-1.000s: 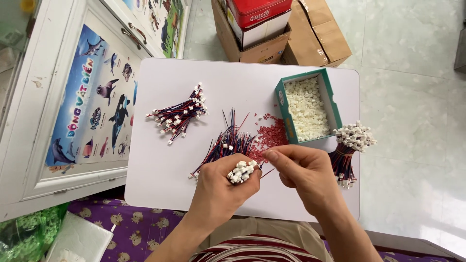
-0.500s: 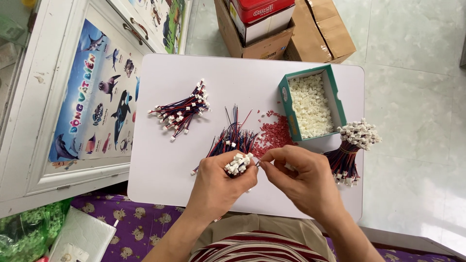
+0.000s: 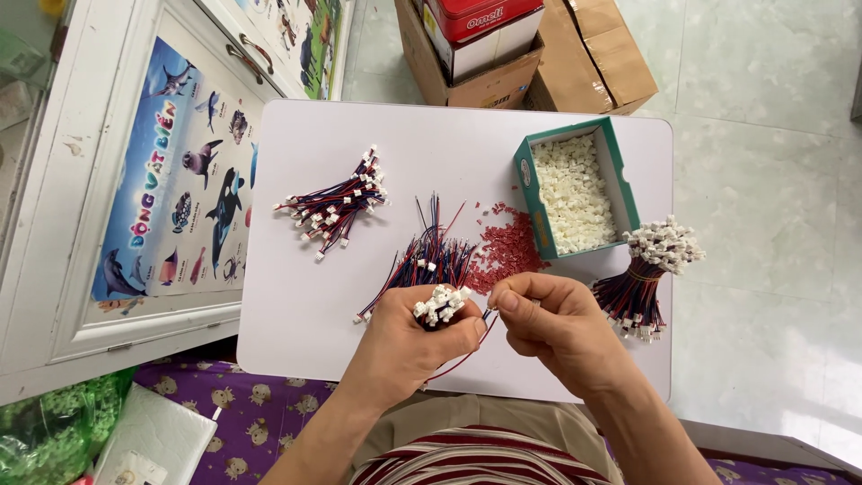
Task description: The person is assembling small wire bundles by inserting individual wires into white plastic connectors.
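Two hands work over the smooth white tabletop [image 3: 305, 314]: left hand [image 3: 409, 337], grip clamped on a wire bundle [image 3: 438, 301] with white plastic plugs; right hand [image 3: 561, 328] pinches one thin wire. Behind them, a green-walled cardboard box [image 3: 530, 193] holds white plugs.

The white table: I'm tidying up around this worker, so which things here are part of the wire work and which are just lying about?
In use:
left hand gripping a wire bundle
right hand pinching at its tips
green box of white connectors
red pieces
finished bundles and

Lying about:
cardboard boxes
sea-animal poster
green bag
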